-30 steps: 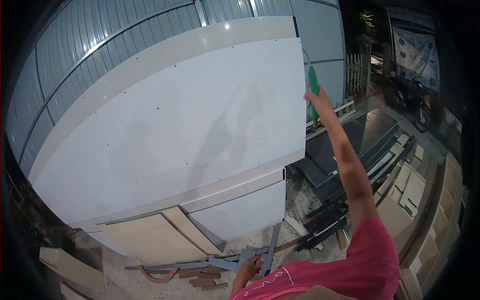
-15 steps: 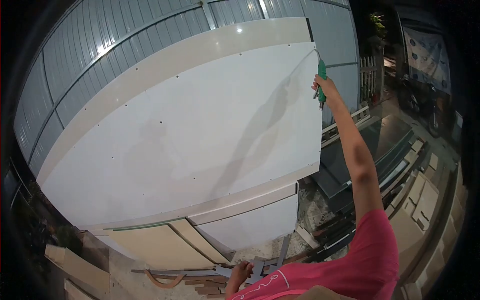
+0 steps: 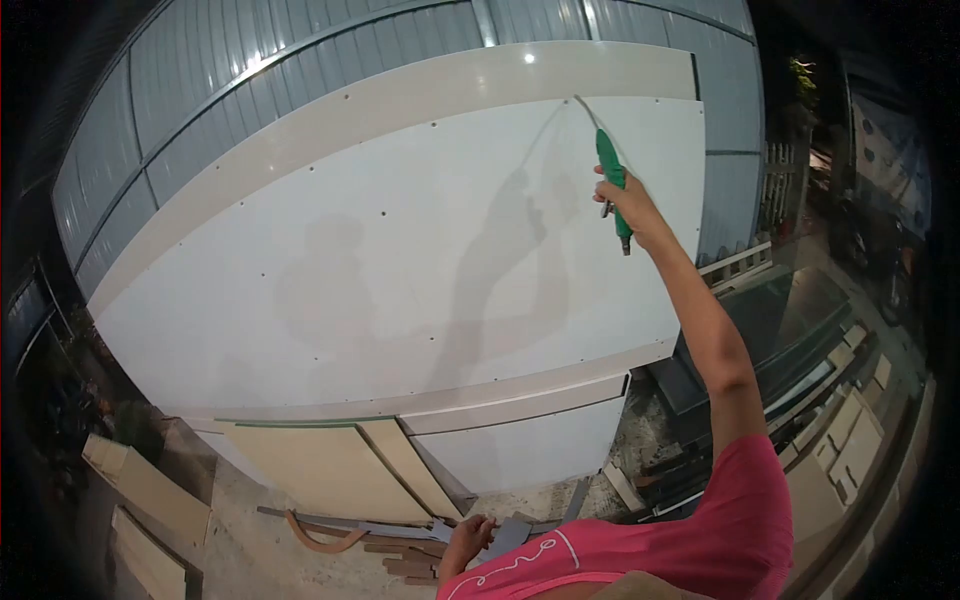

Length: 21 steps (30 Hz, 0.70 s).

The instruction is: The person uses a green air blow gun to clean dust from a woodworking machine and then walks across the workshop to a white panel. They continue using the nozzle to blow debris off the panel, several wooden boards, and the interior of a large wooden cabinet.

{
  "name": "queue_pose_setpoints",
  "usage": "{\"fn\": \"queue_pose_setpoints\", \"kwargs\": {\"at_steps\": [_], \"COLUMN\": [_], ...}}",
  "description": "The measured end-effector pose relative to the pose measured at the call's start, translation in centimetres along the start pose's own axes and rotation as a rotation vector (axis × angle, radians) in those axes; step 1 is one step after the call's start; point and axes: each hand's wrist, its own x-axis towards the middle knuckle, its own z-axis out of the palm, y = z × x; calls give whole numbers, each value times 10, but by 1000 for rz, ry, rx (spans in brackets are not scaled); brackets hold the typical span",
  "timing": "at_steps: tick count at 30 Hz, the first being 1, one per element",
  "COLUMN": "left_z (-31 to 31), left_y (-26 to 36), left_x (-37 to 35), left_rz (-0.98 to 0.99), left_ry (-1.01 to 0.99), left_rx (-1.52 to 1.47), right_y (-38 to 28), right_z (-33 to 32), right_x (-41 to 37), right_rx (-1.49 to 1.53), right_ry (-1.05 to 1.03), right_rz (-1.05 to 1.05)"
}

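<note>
A green tool with a long thin curved nozzle (image 3: 608, 152) is gripped in my right hand (image 3: 630, 203), arm stretched up and forward. The nozzle's tip touches or nearly touches the large white panel (image 3: 350, 290) near its upper edge, beside a small dark dot. Several such dots run along the panel's edges and across its face. My left hand (image 3: 477, 535) hangs low by the pink shirt, fingers curled in; whether it holds anything is hidden.
Behind the panel rises a corrugated metal wall (image 3: 400, 42). Cream boards (image 3: 310, 465) lean below it. Wood strips (image 3: 405, 560) lie on the floor. Dark glass-like sheets (image 3: 770, 320) and cut boards (image 3: 850, 430) are stacked at the right.
My right hand has moved the green tool left along the panel's upper edge, from its right corner to a dot further in. The view has shifted a little.
</note>
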Motion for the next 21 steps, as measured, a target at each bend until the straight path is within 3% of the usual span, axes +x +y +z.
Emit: {"fn": "queue_pose_setpoints", "kwargs": {"at_steps": [10, 21], "left_z": [-17, -34], "left_y": [-36, -46], "left_x": [-19, -38], "left_rz": [33, -55], "left_ry": [95, 149], "left_rx": [-42, -110], "right_y": [-36, -36], "right_z": [129, 175], "right_x": [-10, -5], "right_rx": [-31, -5], "right_ry": [-274, -256], "right_rz": [-8, 7]}}
